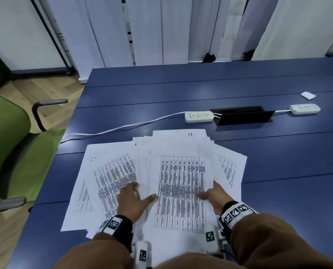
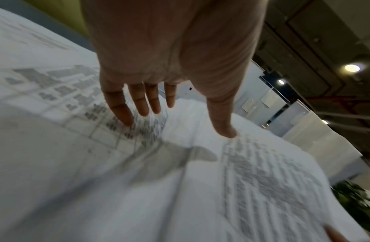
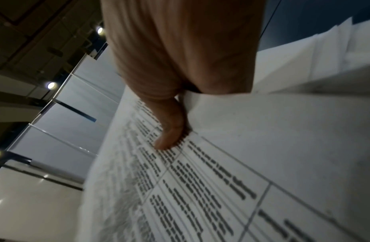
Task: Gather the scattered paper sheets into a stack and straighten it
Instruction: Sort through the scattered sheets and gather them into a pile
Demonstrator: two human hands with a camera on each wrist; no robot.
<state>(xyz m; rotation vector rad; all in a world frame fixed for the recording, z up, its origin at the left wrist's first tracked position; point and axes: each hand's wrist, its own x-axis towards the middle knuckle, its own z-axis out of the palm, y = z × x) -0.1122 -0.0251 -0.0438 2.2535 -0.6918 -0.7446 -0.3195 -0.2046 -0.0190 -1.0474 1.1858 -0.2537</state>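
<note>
A wide blue desk (image 1: 239, 162) fills most of the head view, with a green chair (image 1: 8, 144) at its left edge. The paper sheets (image 1: 181, 148) lie in a loose, fanned pile on the near part of the desk, printed tables facing up, corners jutting out to the left, right and far sides. The topmost sheet (image 1: 181, 191) with a dark grid sits in the middle of the pile. Beyond the pile, a black cable box (image 1: 241, 115) is set in the desk, with a white power strip (image 1: 199, 117) just left of it and a second power strip (image 1: 305, 109) to its right; a small white scrap (image 1: 308, 95) lies farther right.

The left hand (image 1: 131, 200) rests flat on the sheets left of the middle one, fingers (image 2: 138, 101) straight and spread, thumb touching the middle sheet's left edge. The right hand (image 1: 213, 197) grips the right edge of the middle sheets: its thumb (image 3: 169, 131) lies on top of the printed page, and the remaining fingers are hidden under the paper.
</note>
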